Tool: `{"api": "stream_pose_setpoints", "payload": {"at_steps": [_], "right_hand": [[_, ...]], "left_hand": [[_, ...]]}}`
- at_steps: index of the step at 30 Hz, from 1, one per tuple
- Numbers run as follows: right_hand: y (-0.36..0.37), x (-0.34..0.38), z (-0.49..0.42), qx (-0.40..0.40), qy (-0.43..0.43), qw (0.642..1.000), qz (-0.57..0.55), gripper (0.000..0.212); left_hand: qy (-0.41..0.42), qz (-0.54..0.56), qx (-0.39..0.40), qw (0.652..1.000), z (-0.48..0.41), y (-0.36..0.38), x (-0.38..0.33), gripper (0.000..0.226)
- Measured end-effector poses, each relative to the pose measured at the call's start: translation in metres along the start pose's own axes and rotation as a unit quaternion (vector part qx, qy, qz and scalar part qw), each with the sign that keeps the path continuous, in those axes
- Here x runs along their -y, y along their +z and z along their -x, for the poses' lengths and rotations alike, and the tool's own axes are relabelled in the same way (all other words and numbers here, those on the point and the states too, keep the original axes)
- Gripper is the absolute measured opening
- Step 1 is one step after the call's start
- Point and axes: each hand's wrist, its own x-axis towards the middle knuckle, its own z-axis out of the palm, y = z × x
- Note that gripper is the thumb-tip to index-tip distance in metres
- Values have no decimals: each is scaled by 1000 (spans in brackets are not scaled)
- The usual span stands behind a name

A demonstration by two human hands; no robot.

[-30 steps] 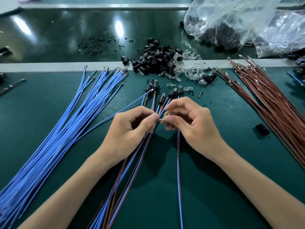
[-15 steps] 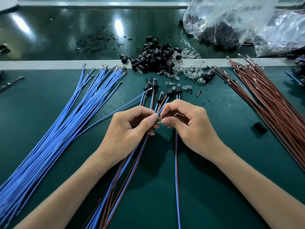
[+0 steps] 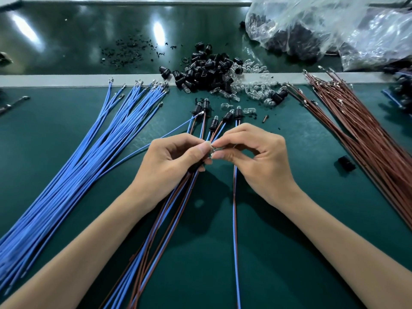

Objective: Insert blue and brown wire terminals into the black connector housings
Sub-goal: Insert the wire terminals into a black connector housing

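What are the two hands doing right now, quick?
Left hand: fingers curled, pinching the small clear shiny part between both hands.
Right hand: fingers curled, pinching that same part from the other side.

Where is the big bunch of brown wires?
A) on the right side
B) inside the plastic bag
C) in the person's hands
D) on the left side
A: the brown wires fan out on the right, while the blue wires lie spread on the left.
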Motion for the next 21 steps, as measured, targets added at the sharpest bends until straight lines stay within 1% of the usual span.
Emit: {"api": "stream_pose_setpoints", "payload": {"at_steps": [3, 9, 12, 21], "right_hand": [[-1, 1, 0, -12, 0, 1000, 3, 17], [-2, 1, 0, -5, 22, 1000, -18, 23], [-1, 1, 0, 0, 18, 1000, -11, 23], [1, 3, 0, 10, -13, 1000, 25, 18]], "left_hand": [[-5, 6, 9, 1000, 1, 0, -1, 14], [-19, 9, 11, 1000, 1, 0, -1, 15], [-23, 22, 6, 999, 2, 1, -2, 14], [-28, 2, 52, 998, 1, -7, -3, 17]]}}
